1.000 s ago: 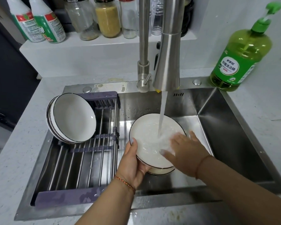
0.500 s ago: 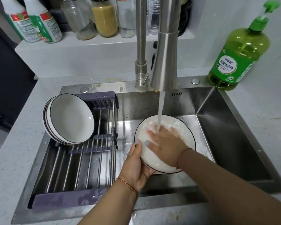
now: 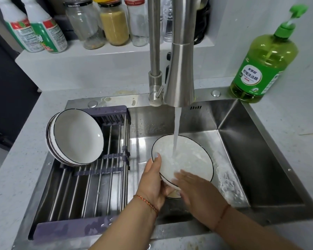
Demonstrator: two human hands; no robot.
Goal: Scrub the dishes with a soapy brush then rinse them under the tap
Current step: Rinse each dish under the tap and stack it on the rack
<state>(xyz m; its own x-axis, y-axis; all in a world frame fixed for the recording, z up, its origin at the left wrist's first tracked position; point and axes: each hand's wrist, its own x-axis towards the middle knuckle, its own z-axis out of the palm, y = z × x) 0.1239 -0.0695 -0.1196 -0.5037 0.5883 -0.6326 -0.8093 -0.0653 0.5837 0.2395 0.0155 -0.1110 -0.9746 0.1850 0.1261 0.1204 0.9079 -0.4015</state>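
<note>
Fingers of my left hand (image 3: 152, 179) curl round the near-left rim of the plate (image 3: 188, 156), thumb on its face; right hand (image 3: 197, 188) lies flat-fingered on the near edge. Plate tilts toward me over the sink (image 3: 260, 159), tap (image 3: 181, 69) stream striking its upper middle, just beyond my right fingertips.

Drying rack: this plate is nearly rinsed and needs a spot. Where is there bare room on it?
The near bars of the drying rack, between the stacked plates and its front edge, are bare. The far left end is crowded by those leaning plates. The left hand grips the plate beside the rack, with nothing between them.
</note>
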